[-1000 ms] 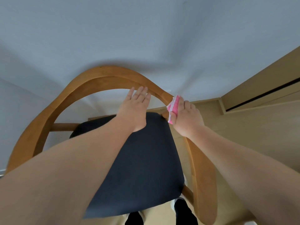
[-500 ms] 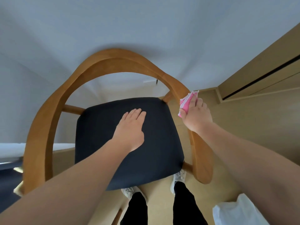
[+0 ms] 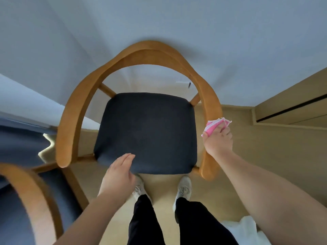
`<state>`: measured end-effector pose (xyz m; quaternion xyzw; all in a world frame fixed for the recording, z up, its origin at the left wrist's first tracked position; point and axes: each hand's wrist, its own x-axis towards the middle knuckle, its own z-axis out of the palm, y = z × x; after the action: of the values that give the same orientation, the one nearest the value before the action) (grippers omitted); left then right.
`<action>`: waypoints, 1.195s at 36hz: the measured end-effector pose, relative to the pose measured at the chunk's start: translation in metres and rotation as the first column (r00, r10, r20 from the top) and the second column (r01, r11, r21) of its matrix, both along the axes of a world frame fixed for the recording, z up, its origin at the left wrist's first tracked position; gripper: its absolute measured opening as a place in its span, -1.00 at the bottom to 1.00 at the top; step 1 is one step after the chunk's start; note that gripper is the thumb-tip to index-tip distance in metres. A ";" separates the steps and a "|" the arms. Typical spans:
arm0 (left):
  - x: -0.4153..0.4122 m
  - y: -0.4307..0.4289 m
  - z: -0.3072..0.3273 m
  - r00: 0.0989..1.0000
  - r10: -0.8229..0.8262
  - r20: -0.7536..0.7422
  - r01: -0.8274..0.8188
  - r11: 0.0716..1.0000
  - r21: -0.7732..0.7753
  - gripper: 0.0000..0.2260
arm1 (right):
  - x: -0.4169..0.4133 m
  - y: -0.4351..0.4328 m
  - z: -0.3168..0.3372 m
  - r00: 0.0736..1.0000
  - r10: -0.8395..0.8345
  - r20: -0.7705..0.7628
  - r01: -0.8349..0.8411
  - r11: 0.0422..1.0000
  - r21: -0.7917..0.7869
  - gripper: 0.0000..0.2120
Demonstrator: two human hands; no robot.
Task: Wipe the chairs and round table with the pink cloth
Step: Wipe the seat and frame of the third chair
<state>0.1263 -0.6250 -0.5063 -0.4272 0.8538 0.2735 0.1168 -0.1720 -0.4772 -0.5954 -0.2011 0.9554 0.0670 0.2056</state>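
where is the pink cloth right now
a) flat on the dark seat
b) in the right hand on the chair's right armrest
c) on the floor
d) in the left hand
b: the right hand presses the pink cloth on the armrest; the left hand is bare.

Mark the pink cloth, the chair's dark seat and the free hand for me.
pink cloth [image 3: 213, 128], head view, on the folded part showing above the fingers.
dark seat [image 3: 146, 131], head view, middle of the cushion.
left hand [image 3: 118, 175], head view, back of the hand.
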 end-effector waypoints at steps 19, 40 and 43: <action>0.075 0.028 0.076 0.981 -0.083 -0.177 0.082 0.997 -0.010 -0.56 | 0.146 0.065 0.080 0.944 -0.056 0.325 0.116 0.979 -0.169 -0.65; 0.080 0.001 0.177 0.843 -0.336 -0.421 0.339 0.938 -0.070 -0.76 | 0.230 -0.001 0.251 0.794 0.591 0.145 -0.288 0.575 -0.766 -0.30; 0.079 -0.004 0.184 0.854 -0.249 -0.456 0.246 0.967 -0.066 -0.79 | 0.216 -0.002 0.257 0.797 0.513 0.318 -0.060 0.591 -0.804 -0.36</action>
<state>0.2052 -0.6290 -0.3224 -0.2369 0.9056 0.3474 -0.0561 0.0436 -0.4795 -0.3381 -0.4363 0.7509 -0.3634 0.3373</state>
